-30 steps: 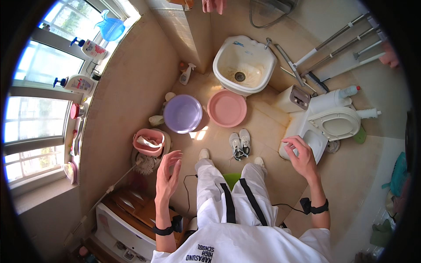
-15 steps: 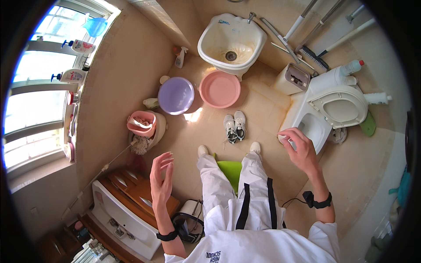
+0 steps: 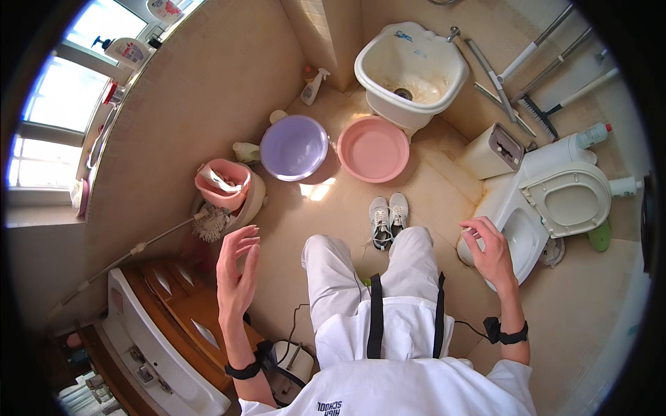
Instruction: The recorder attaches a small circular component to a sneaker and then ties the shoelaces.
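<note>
Both of my hands hang in the air, holding nothing. My left hand [image 3: 237, 274] is open with loosely curved fingers, below the pink bucket [image 3: 225, 182] and the mop head [image 3: 211, 223] in the picture. My right hand [image 3: 491, 249] is open too, its fingers bent and apart, near the rim of the squat toilet [image 3: 525, 239]. Between the hands a pair of grey-white sneakers [image 3: 388, 220] rests on the floor, just beyond my bent knees. Farther off stand a purple basin [image 3: 294, 148] and a pink basin [image 3: 373, 149], side by side. My feet are hidden.
A white mop sink [image 3: 413, 73] stands at the back, with a spray bottle [image 3: 315, 87] to its left. Brushes and a bin [image 3: 494, 151] are at the right, near a raised toilet seat [image 3: 569, 200]. A washbasin [image 3: 156, 353] is at lower left, its wooden cabinet beside it.
My knees have bent forward and now cover my feet and most of the green thing between my legs. The basins and sneakers appear farther right. Both hands stay raised, open and empty.
</note>
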The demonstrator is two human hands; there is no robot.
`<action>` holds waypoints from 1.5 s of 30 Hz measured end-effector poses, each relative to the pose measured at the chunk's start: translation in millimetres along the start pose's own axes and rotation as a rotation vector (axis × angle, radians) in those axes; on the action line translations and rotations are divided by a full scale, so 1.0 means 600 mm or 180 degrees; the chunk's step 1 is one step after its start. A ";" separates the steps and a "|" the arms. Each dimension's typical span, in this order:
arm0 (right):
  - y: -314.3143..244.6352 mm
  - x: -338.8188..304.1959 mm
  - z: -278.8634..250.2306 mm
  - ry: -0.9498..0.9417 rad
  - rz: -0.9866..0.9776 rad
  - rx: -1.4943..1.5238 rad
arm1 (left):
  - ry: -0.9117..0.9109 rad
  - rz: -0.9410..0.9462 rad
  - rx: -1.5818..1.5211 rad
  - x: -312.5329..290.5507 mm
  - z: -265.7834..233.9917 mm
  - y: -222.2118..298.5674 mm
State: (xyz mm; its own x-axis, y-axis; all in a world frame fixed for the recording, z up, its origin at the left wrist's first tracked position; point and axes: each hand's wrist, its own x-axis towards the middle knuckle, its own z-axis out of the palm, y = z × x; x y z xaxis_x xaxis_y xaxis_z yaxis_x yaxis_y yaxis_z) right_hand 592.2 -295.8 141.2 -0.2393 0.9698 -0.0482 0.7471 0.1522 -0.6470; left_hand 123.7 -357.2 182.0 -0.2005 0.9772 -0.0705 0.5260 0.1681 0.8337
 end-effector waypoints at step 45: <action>0.138 -0.017 0.396 -0.0054 -0.0688 0.0190 | -0.0937 0.1616 0.0270 -0.030 0.327 -0.280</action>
State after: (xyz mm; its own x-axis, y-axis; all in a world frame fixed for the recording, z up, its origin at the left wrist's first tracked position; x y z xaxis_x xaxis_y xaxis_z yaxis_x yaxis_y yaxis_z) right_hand 509.2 -338.4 -92.3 -0.4007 0.9123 0.0840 0.6394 0.3441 -0.6876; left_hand 201.1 -377.6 -64.6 0.3251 0.9309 0.1667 0.5629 -0.3321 0.7569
